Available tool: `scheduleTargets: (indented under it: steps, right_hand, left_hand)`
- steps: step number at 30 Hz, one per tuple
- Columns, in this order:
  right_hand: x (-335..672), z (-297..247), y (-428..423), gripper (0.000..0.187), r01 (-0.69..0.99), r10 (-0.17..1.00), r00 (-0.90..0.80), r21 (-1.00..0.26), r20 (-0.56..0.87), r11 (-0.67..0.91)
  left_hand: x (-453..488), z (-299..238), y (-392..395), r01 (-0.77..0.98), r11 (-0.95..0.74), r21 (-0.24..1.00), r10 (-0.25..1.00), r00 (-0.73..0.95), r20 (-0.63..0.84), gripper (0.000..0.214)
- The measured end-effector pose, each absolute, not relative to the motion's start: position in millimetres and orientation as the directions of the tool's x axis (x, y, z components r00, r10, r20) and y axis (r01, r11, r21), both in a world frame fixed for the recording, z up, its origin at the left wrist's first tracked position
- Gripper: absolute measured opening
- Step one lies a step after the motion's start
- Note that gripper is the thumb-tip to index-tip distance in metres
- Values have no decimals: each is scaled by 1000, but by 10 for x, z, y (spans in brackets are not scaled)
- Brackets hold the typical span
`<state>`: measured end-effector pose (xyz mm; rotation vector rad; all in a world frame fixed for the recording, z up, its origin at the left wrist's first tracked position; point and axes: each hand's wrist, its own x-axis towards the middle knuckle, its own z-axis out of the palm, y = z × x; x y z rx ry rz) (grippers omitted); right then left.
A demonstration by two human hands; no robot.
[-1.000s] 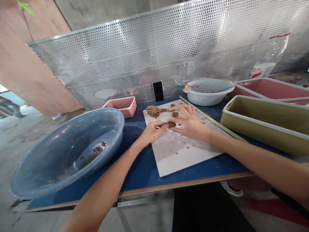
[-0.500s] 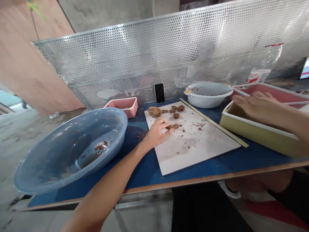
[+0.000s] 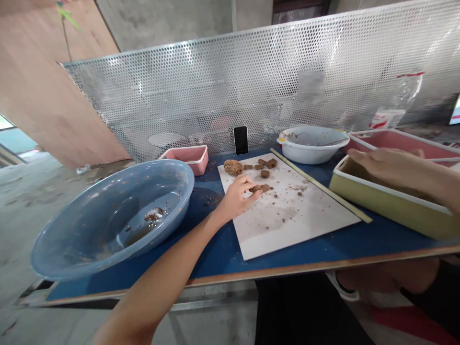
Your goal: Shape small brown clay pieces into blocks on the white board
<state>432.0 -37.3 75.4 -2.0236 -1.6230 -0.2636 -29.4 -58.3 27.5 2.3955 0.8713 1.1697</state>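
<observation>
My left hand (image 3: pixel 239 195) is closed in a pinch on a small brown clay piece (image 3: pixel 261 188), low over a white board (image 3: pixel 251 239). Behind it on the board lie a rough brown lump (image 3: pixel 233 166), a short block (image 3: pixel 265 174) and several small brown pieces (image 3: pixel 270 163). Crumbs are scattered across the board. At the right, my right hand (image 3: pixel 384 163) reaches over the near-left part of a green box (image 3: pixel 388 206) with a white rim. That hand is blurred and its fingers are partly hidden, so what it holds does not show.
A large blue basin (image 3: pixel 89 215) with murky water stands left. Behind are a pink box (image 3: pixel 197 165), an upright phone (image 3: pixel 241 140), a white basin (image 3: pixel 312 153) and a larger pink tray (image 3: pixel 395 139). A thin stick (image 3: pixel 319 184) lies along the board. A perforated metal screen (image 3: pixel 201 86) borders the back.
The whole view has shifted slightly to the right and down. My left hand keeps its pinch on the clay piece. Over the green box, my right hand has changed its pose a little.
</observation>
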Motion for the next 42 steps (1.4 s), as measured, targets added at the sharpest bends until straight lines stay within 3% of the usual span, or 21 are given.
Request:
scheduleTargets:
  steps: [2,5,7,10,16,25,34,42]
  right_hand:
    - [3860,858,-430,103,975,907,-12,-196,420,103]
    - [3141,888,-580,84,870,818,-364,-152,445,469]
    - [2729,828,-677,69,769,726,-499,-144,474,623]
    - [2314,674,-768,57,683,630,-589,-104,506,723]
    - [2140,414,-809,54,689,602,-586,-58,542,723]
    - [2124,364,-825,51,685,609,-572,-89,549,723]
    - [2120,343,-826,47,722,611,-560,-31,559,691]
    - [2130,377,-823,41,718,615,-551,-55,564,694]
  left_hand:
    - [-290,275,-584,385,-724,573,689,439,577,27]
    - [-290,255,-561,397,-644,654,764,370,528,31]
    - [-294,233,-536,389,-597,701,801,331,498,29]
    - [-301,216,-509,383,-573,724,818,312,482,23]
    - [-319,239,-510,396,-583,709,812,322,488,24]
    - [-314,272,-532,387,-590,709,805,350,480,27]
    - [-314,264,-541,270,-497,825,833,414,367,40]
    - [-315,325,-587,231,-404,885,856,435,277,48]
